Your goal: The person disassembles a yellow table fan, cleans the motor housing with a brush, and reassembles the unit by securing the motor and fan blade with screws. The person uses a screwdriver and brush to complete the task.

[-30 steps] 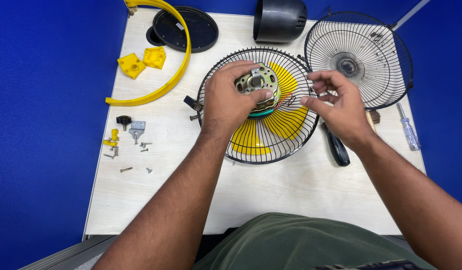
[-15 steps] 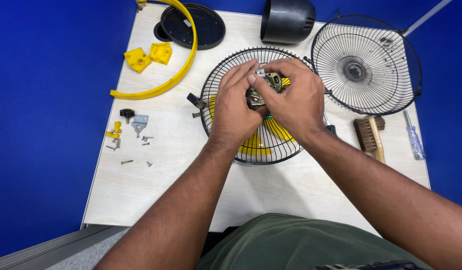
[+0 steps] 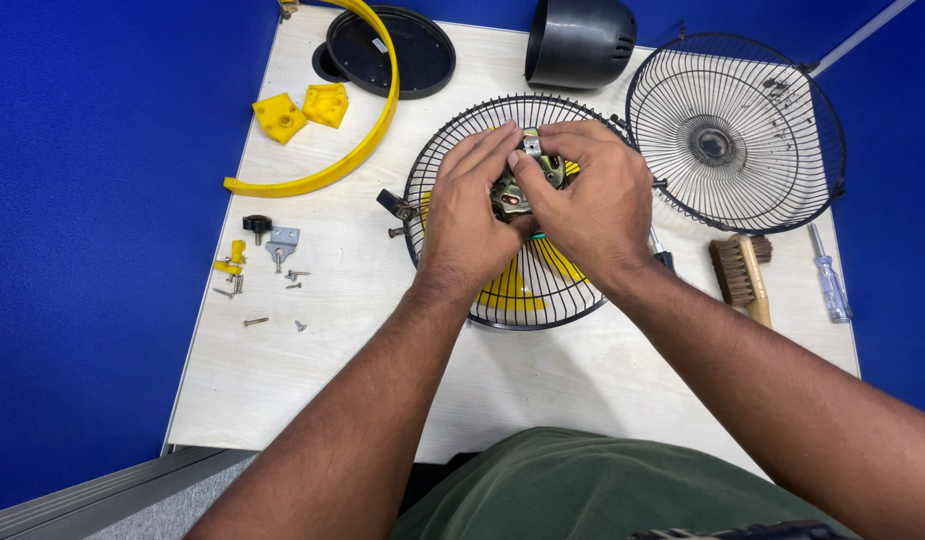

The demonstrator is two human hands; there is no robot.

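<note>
Your left hand (image 3: 469,215) and right hand (image 3: 592,200) are pinching the fan motor (image 3: 522,185) at the rear grille's (image 3: 502,300) centre; slipping fingertips risk dropping it toward loose screws (image 3: 272,300) at nine o'clock.

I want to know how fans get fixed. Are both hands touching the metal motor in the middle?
Touching. The head view shows the left hand and right hand wrapped around the motor, fingers pressed on it.

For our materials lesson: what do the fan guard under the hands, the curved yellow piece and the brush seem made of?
Fan guard: probably black-coated steel wire, thin glossy bars. Curved yellow piece: likely moulded plastic, smooth and evenly coloured. Brush: wooden-looking handle, dark bristles.
</note>
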